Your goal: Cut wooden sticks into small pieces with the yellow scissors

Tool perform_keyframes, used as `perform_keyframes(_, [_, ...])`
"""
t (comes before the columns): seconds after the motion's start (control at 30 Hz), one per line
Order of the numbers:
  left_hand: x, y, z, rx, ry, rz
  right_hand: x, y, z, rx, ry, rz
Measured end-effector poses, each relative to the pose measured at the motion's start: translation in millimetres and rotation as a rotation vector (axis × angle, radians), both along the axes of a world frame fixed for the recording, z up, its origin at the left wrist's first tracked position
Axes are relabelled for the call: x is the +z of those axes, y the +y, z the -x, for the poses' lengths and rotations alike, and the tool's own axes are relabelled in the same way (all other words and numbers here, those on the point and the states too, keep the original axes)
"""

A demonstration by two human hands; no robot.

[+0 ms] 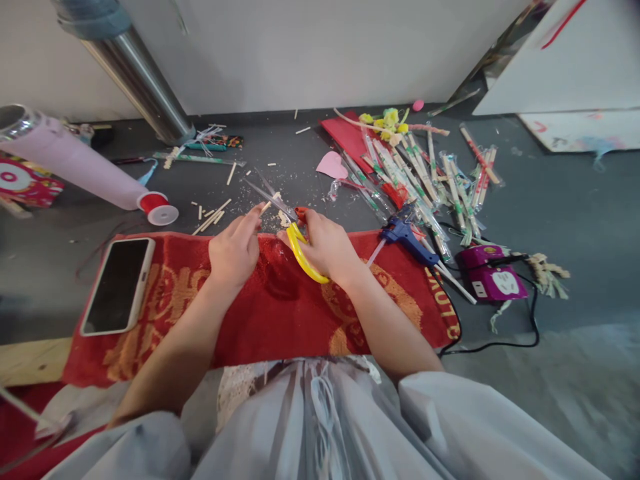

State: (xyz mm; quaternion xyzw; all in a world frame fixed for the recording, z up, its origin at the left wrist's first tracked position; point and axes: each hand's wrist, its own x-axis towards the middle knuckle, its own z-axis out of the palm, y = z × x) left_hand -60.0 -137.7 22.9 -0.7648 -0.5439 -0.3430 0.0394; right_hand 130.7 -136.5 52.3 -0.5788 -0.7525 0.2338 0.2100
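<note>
My right hand (pixel 325 245) grips yellow-handled scissors (pixel 299 248), whose open blades point up and to the left. My left hand (pixel 235 250) pinches a short wooden stick (pixel 269 204) and holds its end between the blades. Both hands hover over the far edge of a red and gold towel (pixel 280 307) spread on the grey floor. Wood chips and cut stick pieces (pixel 213 217) lie just beyond the hands.
A phone (pixel 117 285) lies on the towel's left end. A blue glue gun (pixel 406 237), a purple power strip (pixel 490 277) with black cable and a heap of wrapped chopsticks (pixel 415 173) are to the right. A red ribbon spool (pixel 159 207), pink roll and metal pipe (pixel 140 80) stand left.
</note>
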Motion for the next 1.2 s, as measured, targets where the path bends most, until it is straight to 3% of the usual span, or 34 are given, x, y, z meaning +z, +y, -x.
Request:
perform_keyframes(0.07, [1.2,-1,-2,-0.005,0.022,-0.020,0.2,0,2,-0.023,0.021,0.010])
perform_keyframes(0.17, [5.1,-8,-7,-0.004,0.007,-0.193,3.1,0,3,-0.089,0.061,0.048])
perform_keyframes(0.3, [10.1,-19,-18,-0.200,-0.053,-0.419,7.8,0,0,-0.118,0.229,0.115])
perform_keyframes(0.37, [9.4,-22,-24,-0.278,-0.112,-0.362,8.0,-1,1,-0.101,0.374,0.138])
perform_keyframes(0.47, [0.5,-22,-31,-0.335,-0.214,-0.137,5.4,-5,5,-0.049,0.532,0.151])
perform_keyframes(0.63, [-24.0,-18,-36,-0.456,-0.316,0.137,-2.1,-9,18,0.120,0.633,0.182])
perform_keyframes(0.73, [-32.0,-18,-36,-0.495,-0.420,0.242,-7.2,-9,23,0.101,0.610,0.242])
perform_keyframes(0.9, [-34.6,-19,-37,-0.508,-0.462,0.292,-7.4,-7,25,0.091,0.603,0.305])
perform_keyframes(1.2, [-31.2,-17,-46,-0.452,-0.481,0.186,0.2,-6,25,0.101,0.547,0.310])
